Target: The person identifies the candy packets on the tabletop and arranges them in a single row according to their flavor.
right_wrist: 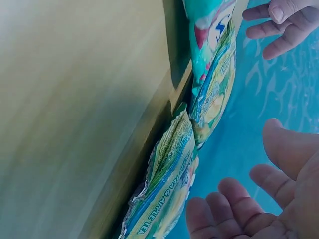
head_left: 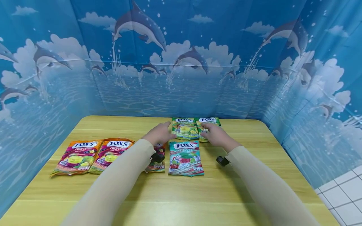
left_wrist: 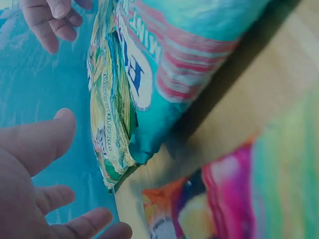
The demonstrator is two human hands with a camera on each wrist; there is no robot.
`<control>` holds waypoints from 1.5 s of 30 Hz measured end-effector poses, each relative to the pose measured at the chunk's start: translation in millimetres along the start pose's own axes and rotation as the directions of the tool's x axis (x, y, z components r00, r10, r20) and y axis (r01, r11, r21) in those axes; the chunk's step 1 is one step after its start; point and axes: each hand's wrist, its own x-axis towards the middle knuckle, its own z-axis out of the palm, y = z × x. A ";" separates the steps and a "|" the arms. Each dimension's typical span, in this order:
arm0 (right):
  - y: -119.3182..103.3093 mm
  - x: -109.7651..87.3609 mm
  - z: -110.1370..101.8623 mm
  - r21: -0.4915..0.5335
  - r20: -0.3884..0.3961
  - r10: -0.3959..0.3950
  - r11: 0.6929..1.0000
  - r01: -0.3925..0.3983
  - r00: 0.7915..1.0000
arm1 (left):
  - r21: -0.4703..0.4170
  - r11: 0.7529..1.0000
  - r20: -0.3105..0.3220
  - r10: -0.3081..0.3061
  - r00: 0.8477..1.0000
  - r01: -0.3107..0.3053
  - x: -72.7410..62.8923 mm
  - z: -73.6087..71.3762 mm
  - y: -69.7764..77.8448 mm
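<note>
Two green Fox's candy bags lie side by side at the table's back: the left green bag point(head_left: 185, 129) and the right green bag point(head_left: 208, 120). My left hand point(head_left: 160, 134) is beside the left green bag's left edge, fingers loosely spread. Over the right green bag, partly covering it, reaches my right hand point(head_left: 217, 136); its fingers point(right_wrist: 234, 204) are apart and grip nothing. In front of the green pair lies a teal Mint Blossom candy bag point(head_left: 186, 160). An orange and purple Fruits candy bag point(head_left: 159, 168) is partly hidden below my left wrist.
Two more Fruits candy bags, one point(head_left: 76, 158) at far left and one point(head_left: 111, 153) beside it, lie on the wooden table point(head_left: 175, 201). A blue dolphin-print curtain point(head_left: 181, 91) surrounds the table's back and sides. White tiles point(head_left: 339, 199) show at lower right.
</note>
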 end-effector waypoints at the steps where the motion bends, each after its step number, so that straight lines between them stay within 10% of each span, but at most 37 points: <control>1: -0.5 2.3 -0.5 0.001 -0.004 -0.003 1.000 0.003 1.000 | -0.008 1.000 0.007 -0.001 1.000 0.001 2.7 0.1 -0.2; 17: -9.7 37.0 7.5 -0.039 0.063 0.047 0.998 -0.044 0.997 | -0.006 1.000 0.078 -0.022 0.997 0.023 34.0 9.2 12.1; 45: -21.4 62.1 26.1 -0.177 0.146 0.096 0.982 -0.070 0.985 | 0.002 1.000 0.065 -0.021 0.998 0.021 48.9 18.4 14.9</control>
